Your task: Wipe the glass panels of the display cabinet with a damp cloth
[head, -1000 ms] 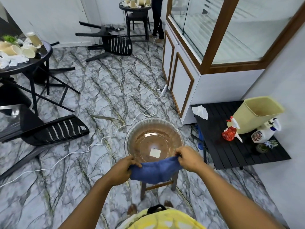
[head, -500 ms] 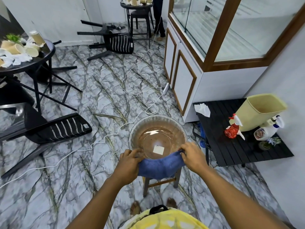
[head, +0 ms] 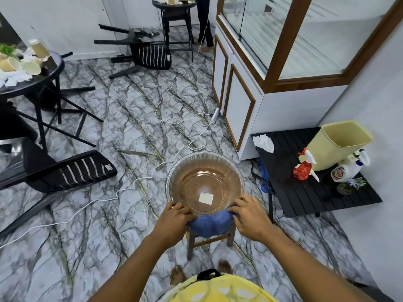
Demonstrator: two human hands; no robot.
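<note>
A blue cloth (head: pixel 211 223) hangs stretched between my two hands at the near rim of a clear glass bowl (head: pixel 205 182) that rests on a small wooden stool (head: pixel 209 239). My left hand (head: pixel 174 219) grips the cloth's left end, and my right hand (head: pixel 250 216) grips its right end. Both hands touch the bowl's near edge. The display cabinet (head: pixel 283 46), with wood-framed glass panels over white lower doors, stands at the upper right, well beyond my hands.
A low black slatted table (head: pixel 309 188) at the right carries a yellow bin (head: pixel 335 144), spray bottles (head: pixel 305 166) and a tissue. White cables (head: pixel 165 110) trail across the marble floor. Overturned black chairs (head: pixel 65 171) and a round table with cups (head: pixel 28 68) stand at the left.
Both hands have carried the blue cloth forward and down to the bowl's near rim. The view has shifted slightly closer to the bowl.
</note>
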